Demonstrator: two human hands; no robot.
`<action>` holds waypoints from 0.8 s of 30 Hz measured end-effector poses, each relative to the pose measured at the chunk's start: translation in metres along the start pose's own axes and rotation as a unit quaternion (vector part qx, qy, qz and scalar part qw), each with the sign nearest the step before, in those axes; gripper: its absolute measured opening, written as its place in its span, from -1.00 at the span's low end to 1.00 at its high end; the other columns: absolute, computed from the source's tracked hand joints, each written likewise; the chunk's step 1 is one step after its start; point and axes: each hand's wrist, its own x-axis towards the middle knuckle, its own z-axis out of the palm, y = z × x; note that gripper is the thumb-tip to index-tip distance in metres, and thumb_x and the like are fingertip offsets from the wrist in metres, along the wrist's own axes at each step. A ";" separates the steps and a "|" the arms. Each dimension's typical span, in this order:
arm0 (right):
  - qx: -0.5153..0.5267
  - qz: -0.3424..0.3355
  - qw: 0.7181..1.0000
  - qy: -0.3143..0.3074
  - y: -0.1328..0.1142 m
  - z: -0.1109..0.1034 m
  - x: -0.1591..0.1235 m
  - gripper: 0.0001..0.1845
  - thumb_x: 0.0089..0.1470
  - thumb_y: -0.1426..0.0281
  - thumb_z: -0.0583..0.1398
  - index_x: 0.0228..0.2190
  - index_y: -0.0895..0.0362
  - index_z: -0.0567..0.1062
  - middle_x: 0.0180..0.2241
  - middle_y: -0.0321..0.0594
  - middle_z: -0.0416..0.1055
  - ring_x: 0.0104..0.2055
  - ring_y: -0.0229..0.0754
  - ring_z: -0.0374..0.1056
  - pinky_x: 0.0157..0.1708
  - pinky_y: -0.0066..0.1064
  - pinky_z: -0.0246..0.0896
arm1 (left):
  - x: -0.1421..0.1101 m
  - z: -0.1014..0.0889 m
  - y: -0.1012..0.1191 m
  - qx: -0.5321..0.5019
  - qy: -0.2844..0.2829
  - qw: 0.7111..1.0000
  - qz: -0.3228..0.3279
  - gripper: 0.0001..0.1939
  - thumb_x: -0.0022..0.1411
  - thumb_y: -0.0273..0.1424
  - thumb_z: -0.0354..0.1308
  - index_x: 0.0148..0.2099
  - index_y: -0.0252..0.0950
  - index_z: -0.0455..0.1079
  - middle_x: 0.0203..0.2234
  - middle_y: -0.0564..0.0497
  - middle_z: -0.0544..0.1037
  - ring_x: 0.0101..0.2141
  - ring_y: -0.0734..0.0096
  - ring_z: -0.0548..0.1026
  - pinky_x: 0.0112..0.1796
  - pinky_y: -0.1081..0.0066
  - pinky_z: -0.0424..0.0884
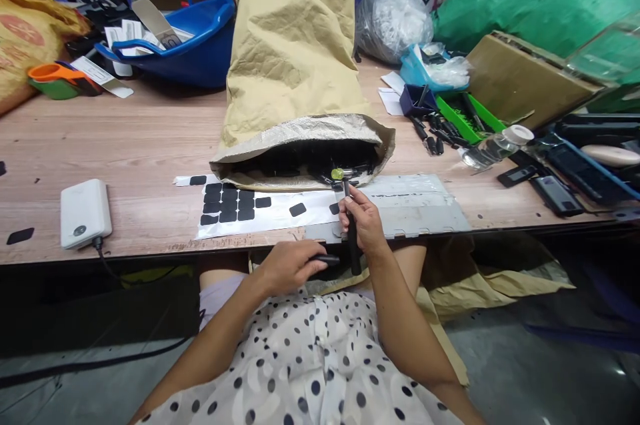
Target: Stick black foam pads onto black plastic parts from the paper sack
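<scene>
My right hand (364,222) is closed round a slim black rod-shaped part (351,233) with a yellow-green tip (337,174), held upright at the table's front edge. My left hand (293,267) is just below the edge, over my lap, fingers closed on a small black piece (326,259). In front of both lies a white backing sheet (280,213) carrying several black rounded stickers (229,203). Behind it a tan paper sack (295,51) lies open towards me, with black parts inside its foil-lined mouth (310,159).
A white power bank (85,213) with a cable sits at the left front. A grey flat panel (417,206) lies right of the sheet. Blue basin (193,38) at back left; green tray (467,115), plastic bottle (493,148) and black devices (555,191) at right.
</scene>
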 end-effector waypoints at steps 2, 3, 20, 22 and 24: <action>0.013 -0.002 1.000 0.003 0.001 -0.002 0.002 -0.42 -0.05 0.19 0.35 0.03 0.03 0.45 -0.51 -0.49 0.31 -0.65 -0.44 0.13 -0.74 -0.58 0.03 | -0.003 0.014 0.003 0.058 -0.051 0.995 -0.059 -0.83 0.35 -0.33 0.10 -0.13 -0.19 0.51 -0.29 -0.02 0.62 -0.28 0.22 0.60 -0.25 0.36 0.44; 0.017 -0.003 1.000 0.003 0.002 -0.002 0.002 -0.43 -0.05 0.20 0.35 0.02 0.04 0.45 -0.51 -0.49 0.31 -0.65 -0.44 0.13 -0.74 -0.58 0.03 | -0.003 0.021 0.001 0.087 -0.072 0.989 -0.098 -0.82 0.35 -0.34 0.10 -0.13 -0.22 0.51 -0.27 -0.07 0.63 -0.27 0.16 0.61 -0.24 0.32 0.45; 0.054 -0.036 0.998 0.020 0.009 -0.003 0.006 -0.48 0.00 0.23 0.33 0.01 0.04 0.44 -0.52 -0.49 0.31 -0.66 -0.44 0.15 -0.75 -0.60 0.01 | 0.063 -0.017 0.011 0.050 0.093 0.994 -0.035 -0.83 0.34 -0.39 0.10 -0.12 -0.23 0.52 -0.29 0.00 0.59 -0.30 0.33 0.50 -0.24 0.38 0.40; 0.054 -0.039 0.998 0.022 0.010 -0.002 0.006 -0.50 -0.01 0.23 0.34 -0.01 0.05 0.44 -0.52 -0.50 0.31 -0.66 -0.44 0.14 -0.75 -0.60 0.02 | 0.087 -0.026 -0.001 0.132 0.180 0.973 -0.059 -0.76 0.33 -0.47 0.07 -0.02 -0.23 0.49 -0.12 -0.08 0.56 -0.13 0.21 0.48 -0.12 0.28 0.40; 0.050 -0.043 0.998 0.019 0.011 -0.001 0.006 -0.51 0.00 0.22 0.33 -0.02 0.05 0.44 -0.52 -0.50 0.30 -0.66 -0.44 0.13 -0.75 -0.59 0.02 | 0.108 -0.031 -0.014 0.192 0.190 0.958 -0.093 -0.71 0.32 -0.53 0.06 0.01 -0.23 0.48 -0.04 -0.13 0.53 -0.03 0.12 0.43 -0.06 0.19 0.38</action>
